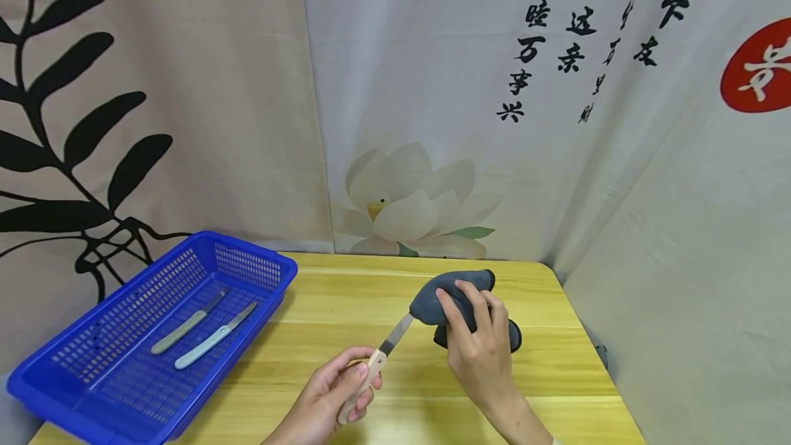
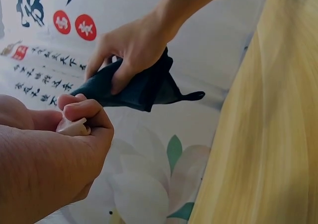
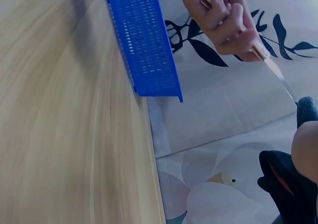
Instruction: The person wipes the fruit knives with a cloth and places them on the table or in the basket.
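My left hand (image 1: 327, 390) grips the pale handle of a knife (image 1: 395, 336), its blade slanting up and to the right. A dark grey-blue cloth (image 1: 428, 302) with black edging is held in my right hand (image 1: 485, 356), fingers and thumb pinching it around the blade's tip, which is hidden. In the left wrist view, only the handle end (image 2: 74, 128) shows in my fist, and the cloth (image 2: 156, 92) hangs in folds from the other hand. The bare blade (image 3: 280, 78) runs into the cloth (image 3: 283, 184) in the right wrist view.
On the left of the wooden table (image 1: 346, 294) stands a blue plastic basket (image 1: 247, 253) with perforated walls. Two knives lie inside it, one with a greyish handle (image 1: 179, 333) and one with a pale blue handle (image 1: 202, 349). Printed curtains (image 1: 420, 74) hang behind the table.
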### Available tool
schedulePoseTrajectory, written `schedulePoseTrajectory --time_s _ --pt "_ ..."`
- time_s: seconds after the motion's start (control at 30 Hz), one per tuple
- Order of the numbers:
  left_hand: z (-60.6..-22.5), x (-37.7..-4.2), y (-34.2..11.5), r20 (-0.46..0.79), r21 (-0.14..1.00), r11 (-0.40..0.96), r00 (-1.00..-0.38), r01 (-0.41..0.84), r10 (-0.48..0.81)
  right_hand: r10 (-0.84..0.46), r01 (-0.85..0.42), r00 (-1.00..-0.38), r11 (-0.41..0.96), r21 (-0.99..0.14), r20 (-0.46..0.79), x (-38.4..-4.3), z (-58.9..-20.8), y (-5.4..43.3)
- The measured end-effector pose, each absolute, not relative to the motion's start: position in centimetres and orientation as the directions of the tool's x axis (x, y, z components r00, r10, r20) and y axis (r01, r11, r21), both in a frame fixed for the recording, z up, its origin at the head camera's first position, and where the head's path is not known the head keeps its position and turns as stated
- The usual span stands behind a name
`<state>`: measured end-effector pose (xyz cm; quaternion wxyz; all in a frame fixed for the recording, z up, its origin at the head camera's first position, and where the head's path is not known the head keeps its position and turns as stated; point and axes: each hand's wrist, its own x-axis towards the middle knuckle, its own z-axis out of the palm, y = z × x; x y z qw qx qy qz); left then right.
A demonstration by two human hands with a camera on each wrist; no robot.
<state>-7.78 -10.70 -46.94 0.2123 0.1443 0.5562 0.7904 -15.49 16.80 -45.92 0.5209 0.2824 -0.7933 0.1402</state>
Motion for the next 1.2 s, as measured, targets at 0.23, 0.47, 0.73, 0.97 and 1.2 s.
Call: schedulePoseTrajectory --time_s 0.23,0.47,0.73,0.97,1.2 --pt "-47.5 -8.1 -10.9 0.045 0.918 -0.366 -0.876 -0.154 0.481 -0.252 -0.635 -0.276 0.772 0.021 0.928 -15.0 -46.0 16.9" --pt "-47.4 -8.3 -10.7 0.02 0.918 -0.363 -0.894 -0.161 0.448 -0.338 -0.72 -0.136 0.68 0.142 0.931 -13.8 -45.3 15.4" --pt "-47.0 -8.4 -10.3 0.027 0.909 -0.38 -0.886 -0.171 0.462 -0.428 -0.757 -0.107 0.62 0.205 0.897 -12.9 -45.6 14.3" --pt "-47.1 -8.3 -10.4 0.041 0.908 -0.378 -0.86 -0.18 0.508 -0.496 -0.737 -0.195 0.643 0.207 0.846 -12.3 -46.6 14.3" --pt "-47.3 -8.3 -10.5 0.014 0.916 -0.351 -0.86 -0.193 0.509 -0.486 -0.724 -0.218 0.662 0.193 0.847 -12.3 -46.7 14.3"
